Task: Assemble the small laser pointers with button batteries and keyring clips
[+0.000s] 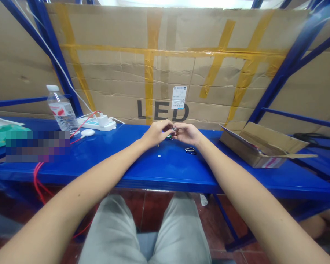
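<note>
Metal, bright and tiny: a small silver-coloured metal fitting sits pinched at the fingertips where our hands meet, above the middle of the bench. Our left hand and right hand are together, both closing on it, and our fingers hide most of its shape. We judge it light, hard and slippery, easily dropped, and best taken by its edges between thumb and forefinger.

Just under our fingers, a small dark greenish part shows. At 5 o'clock from the fingertips lies a silver carabiner-shaped metal clip, and at 7 o'clock a tiny round pale disc, both on the glossy blue steel bench.

Toward 9 o'clock are a white power strip, a clear plastic water bottle with a white cap, and a red cable hanging over the bench edge. At 3 o'clock sits an open brown cardboard box. At 12 o'clock rises a large cardboard sheet, crossed with yellow tape and printed "LED".
</note>
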`<state>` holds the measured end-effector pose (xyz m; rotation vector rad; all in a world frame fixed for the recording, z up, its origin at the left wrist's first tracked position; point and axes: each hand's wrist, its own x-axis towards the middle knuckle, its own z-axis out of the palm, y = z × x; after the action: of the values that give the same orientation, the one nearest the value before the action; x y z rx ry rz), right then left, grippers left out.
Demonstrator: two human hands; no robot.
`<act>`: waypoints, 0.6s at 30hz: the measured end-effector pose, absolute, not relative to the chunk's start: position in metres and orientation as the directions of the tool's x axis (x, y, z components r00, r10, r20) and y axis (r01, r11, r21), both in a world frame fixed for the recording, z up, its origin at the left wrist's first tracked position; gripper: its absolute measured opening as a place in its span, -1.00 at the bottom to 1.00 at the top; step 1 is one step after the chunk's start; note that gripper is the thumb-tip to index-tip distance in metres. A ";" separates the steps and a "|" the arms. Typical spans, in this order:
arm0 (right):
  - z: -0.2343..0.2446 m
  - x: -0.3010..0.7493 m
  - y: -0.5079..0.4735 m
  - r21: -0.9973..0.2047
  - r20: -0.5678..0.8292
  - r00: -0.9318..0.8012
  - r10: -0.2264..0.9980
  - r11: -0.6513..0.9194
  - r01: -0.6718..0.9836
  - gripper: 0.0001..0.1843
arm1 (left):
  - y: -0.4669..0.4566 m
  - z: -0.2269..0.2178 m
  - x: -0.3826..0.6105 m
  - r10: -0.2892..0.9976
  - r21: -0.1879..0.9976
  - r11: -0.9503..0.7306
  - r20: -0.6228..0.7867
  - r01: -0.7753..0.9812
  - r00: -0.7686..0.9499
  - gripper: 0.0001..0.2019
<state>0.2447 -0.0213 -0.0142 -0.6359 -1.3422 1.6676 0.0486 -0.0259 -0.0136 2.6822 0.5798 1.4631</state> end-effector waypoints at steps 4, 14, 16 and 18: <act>-0.012 0.242 -0.023 -0.953 0.168 -0.459 0.873 0.026 -0.301 -0.84 | -0.029 -0.014 0.051 0.326 0.197 -0.936 0.796 0.291 0.510 -0.89; -0.014 0.239 -0.024 -0.951 0.260 -0.358 0.897 0.174 -0.255 -0.64 | -0.029 -0.015 0.051 0.371 0.234 -0.922 0.765 0.310 0.527 -0.89; -0.014 0.239 -0.023 -0.947 0.275 -0.343 0.898 0.190 -0.260 -0.63 | -0.028 -0.015 0.051 0.370 0.233 -0.922 0.764 0.308 0.530 -0.90; -0.014 0.238 -0.023 -0.943 0.282 -0.336 0.898 0.195 -0.270 -0.61 | -0.028 -0.015 0.050 0.366 0.226 -0.923 0.762 0.311 0.534 -0.90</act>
<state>0.2376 -0.0233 -0.0138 -0.6507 -1.4024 1.3825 0.0503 -0.0280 -0.0148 2.6965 0.5957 1.3615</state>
